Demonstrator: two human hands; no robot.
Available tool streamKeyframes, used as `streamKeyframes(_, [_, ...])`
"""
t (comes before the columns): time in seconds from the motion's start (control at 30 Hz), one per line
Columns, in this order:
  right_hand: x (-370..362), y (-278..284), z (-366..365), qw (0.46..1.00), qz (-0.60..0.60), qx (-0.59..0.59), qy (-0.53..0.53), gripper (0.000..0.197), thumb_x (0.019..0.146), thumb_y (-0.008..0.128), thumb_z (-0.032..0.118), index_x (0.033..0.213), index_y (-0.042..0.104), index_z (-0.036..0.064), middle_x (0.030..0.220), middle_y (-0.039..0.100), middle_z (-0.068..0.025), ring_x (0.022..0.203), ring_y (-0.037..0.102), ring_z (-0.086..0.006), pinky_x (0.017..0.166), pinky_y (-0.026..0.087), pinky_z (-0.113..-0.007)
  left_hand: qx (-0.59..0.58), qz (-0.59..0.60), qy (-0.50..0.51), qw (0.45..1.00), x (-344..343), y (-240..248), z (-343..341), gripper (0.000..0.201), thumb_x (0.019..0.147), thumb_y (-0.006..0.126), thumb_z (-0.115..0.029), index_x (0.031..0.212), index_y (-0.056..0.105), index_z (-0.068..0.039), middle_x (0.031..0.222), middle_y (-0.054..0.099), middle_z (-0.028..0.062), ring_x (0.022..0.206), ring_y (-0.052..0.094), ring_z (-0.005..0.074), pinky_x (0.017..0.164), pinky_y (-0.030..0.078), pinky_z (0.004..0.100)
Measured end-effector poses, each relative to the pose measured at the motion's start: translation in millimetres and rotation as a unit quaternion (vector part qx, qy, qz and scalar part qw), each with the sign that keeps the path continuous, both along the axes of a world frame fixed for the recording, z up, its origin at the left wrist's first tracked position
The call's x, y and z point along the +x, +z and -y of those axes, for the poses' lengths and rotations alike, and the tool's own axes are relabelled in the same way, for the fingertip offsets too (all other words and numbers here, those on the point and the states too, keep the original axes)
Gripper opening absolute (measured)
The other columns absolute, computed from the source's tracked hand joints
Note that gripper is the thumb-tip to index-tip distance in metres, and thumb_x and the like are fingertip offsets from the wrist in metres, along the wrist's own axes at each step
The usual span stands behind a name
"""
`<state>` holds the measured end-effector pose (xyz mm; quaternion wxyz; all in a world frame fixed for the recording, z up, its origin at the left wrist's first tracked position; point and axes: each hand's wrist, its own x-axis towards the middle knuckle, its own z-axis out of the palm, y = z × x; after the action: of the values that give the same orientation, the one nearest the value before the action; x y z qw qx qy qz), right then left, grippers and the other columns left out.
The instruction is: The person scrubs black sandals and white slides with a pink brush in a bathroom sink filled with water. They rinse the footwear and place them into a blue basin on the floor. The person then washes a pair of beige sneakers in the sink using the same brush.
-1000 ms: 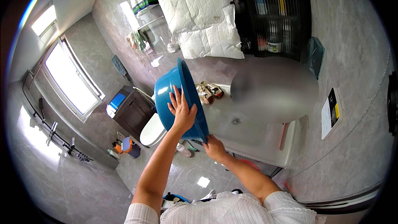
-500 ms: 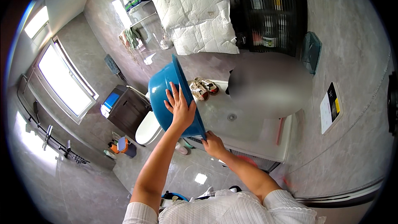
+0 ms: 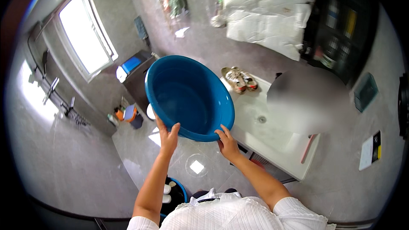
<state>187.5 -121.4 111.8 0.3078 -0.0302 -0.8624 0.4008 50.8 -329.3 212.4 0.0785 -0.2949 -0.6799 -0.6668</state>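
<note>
A large blue plastic basin (image 3: 183,96) is held up in front of me, tilted so that its hollow inside faces me. My left hand (image 3: 169,138) grips the near left part of its rim, thumb over the edge and fingers hidden beneath. At the near right, my right hand (image 3: 228,143) pinches the rim between thumb and fingers. Just right of the basin, a pair of sneakers (image 3: 239,79) rests on the far left corner of the white sink (image 3: 262,138).
A second blue-rimmed basin (image 3: 184,187) with white items stands on the floor by my left forearm. A pink stick-like thing (image 3: 308,149) lies at the sink's right side. Beyond the basin, a dark cabinet (image 3: 138,83) and an orange bottle (image 3: 119,114) stand along the wall.
The basin has swung from edge-on, leaning over the sink's left side, to facing me, farther left of the sink. My left hand has shifted from its outer side to the rim. The view has turned.
</note>
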Motion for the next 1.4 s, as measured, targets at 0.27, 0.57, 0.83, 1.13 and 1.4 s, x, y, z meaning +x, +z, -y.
streamKeyframes(0.27, [-101.8,-7.6,74.8,0.986,0.014,0.133,0.102,0.043,0.077,0.069,0.000,0.115,0.057,0.0166,0.141,0.039,-0.0230,0.119,0.048,-0.0478,0.093,0.047,-0.051,0.085,0.274,0.138,0.948,-12.9,-71.1,134.9,0.082,0.088,0.059,-0.025,0.154,0.010,-0.025,0.139,0.039,0.0056,0.117,0.046,0.0202,0.095,0.045,0.0363])
streamKeyframes(0.57, [-189.0,-128.3,144.1,0.932,0.285,0.122,0.188,0.037,0.080,0.064,0.004,0.113,0.059,0.0188,0.139,0.043,-0.0215,0.114,0.052,-0.0451,0.093,0.047,-0.048,0.110,0.506,0.200,0.832,-77.5,-246.4,220.9,0.075,0.085,0.061,-0.025,0.146,0.019,-0.026,0.136,0.039,0.0082,0.117,0.043,0.0266,0.090,0.042,0.0460])
streamKeyframes(0.83, [-226.0,-306.6,175.8,0.872,0.453,0.080,0.168,0.034,0.083,0.060,0.006,0.114,0.060,0.0206,0.141,0.043,-0.0197,0.118,0.050,-0.0440,0.097,0.044,-0.048,0.056,0.633,0.181,0.750,-117.8,-417.6,247.0,0.088,0.085,0.062,-0.031,0.150,0.004,-0.031,0.153,0.020,0.0124,0.138,0.024,0.0374,0.100,0.031,0.0623])
streamKeyframes(1.13, [-251.6,-448.7,187.0,0.840,0.517,0.083,0.143,0.033,0.082,0.061,0.006,0.111,0.058,0.0210,0.144,0.039,-0.0189,0.122,0.046,-0.0439,0.099,0.043,-0.048,-0.010,0.599,0.183,0.780,-146.4,-594.1,259.0,0.087,0.087,0.061,-0.027,0.152,0.003,-0.029,0.147,0.031,0.0116,0.130,0.037,0.0332,0.100,0.035,0.0547])
streamKeyframes(1.4, [-246.5,-509.7,177.8,0.828,0.535,0.077,0.151,0.037,0.082,0.061,0.001,0.113,0.058,0.0214,0.154,0.026,-0.0198,0.131,0.037,-0.0460,0.104,0.041,-0.046,0.090,0.686,0.157,0.705,-143.5,-637.4,253.4,0.066,0.090,0.067,-0.020,0.143,0.028,-0.021,0.142,0.042,0.0050,0.123,0.046,0.0244,0.095,0.043,0.0424])
